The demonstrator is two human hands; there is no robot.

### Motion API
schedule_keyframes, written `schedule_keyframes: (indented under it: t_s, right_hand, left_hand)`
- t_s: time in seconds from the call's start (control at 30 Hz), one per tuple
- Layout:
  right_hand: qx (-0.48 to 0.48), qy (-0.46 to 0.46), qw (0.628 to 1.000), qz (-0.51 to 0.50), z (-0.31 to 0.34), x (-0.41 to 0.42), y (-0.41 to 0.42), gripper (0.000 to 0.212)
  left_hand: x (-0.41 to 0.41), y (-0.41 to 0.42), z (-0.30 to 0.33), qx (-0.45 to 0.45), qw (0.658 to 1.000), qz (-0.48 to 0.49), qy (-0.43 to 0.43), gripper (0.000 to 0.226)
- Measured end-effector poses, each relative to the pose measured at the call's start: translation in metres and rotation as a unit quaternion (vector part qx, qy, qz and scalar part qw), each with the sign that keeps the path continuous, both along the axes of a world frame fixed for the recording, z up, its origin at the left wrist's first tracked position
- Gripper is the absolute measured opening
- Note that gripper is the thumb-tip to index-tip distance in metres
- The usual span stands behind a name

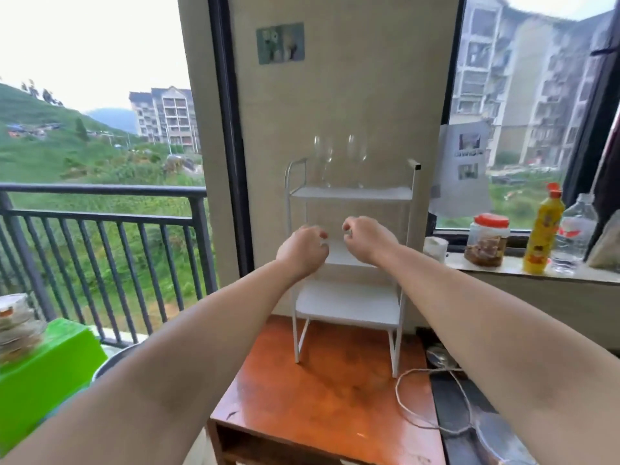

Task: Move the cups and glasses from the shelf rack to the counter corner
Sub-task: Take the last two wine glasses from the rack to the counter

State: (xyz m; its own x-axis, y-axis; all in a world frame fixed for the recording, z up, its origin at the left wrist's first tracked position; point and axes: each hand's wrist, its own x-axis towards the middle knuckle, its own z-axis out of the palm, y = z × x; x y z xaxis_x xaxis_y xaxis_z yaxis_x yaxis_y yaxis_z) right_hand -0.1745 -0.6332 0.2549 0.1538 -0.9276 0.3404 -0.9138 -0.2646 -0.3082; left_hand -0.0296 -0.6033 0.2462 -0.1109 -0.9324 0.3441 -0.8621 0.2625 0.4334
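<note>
Clear glass on the top tier: two wine glasses (339, 161), upright, side by side, on the white shelf rack (349, 243) standing on the wooden desk (322, 387). My left hand (302, 248) and right hand (364, 238) hover at the middle tier, fingers loosely curled, holding nothing that I can see. Step, by my reckoning: the reach, nothing lifted yet. Next move calls for raising both hands to the top tier and taking each glass by stem or bowl, clear of the side rail. Hard to make out: the glasses' outlines against the wall, and whatever my hands hide on the middle tier. Counter corner not identifiable.
</note>
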Motion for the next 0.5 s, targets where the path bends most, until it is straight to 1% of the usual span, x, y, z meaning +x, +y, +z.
schedule_keyframes:
  t_s: [0.13, 0.23, 0.3, 0.37, 0.43, 0.5]
  right_hand:
    - [-0.049, 0.009, 0.999, -0.013, 0.042, 0.001, -0.050, 0.032]
    - [-0.084, -0.024, 0.996, -0.025, 0.064, -0.002, -0.095, 0.030]
    - [-0.096, -0.084, 0.991, -0.039, 0.074, -0.007, -0.120, 0.027]
    - [-0.088, -0.163, 0.981, -0.058, 0.079, -0.012, -0.148, 0.022]
    - [-0.046, -0.256, 0.963, -0.075, 0.084, -0.018, -0.181, 0.023]
    - [0.014, -0.365, 0.928, -0.072, 0.085, -0.020, -0.207, 0.028]
  left_hand:
    - [-0.008, -0.054, 0.033, -0.035, 0.999, -0.012, 0.039, 0.036]
    - [-0.011, -0.101, 0.052, -0.070, 0.995, -0.008, 0.067, 0.034]
    - [-0.013, -0.132, 0.061, -0.081, 0.992, 0.000, 0.096, 0.030]
    - [-0.015, -0.166, 0.070, -0.078, 0.987, 0.014, 0.138, 0.025]
    - [-0.019, -0.202, 0.078, -0.069, 0.980, 0.034, 0.185, 0.020]
    - [-0.023, -0.231, 0.082, -0.044, 0.968, 0.041, 0.245, 0.015]
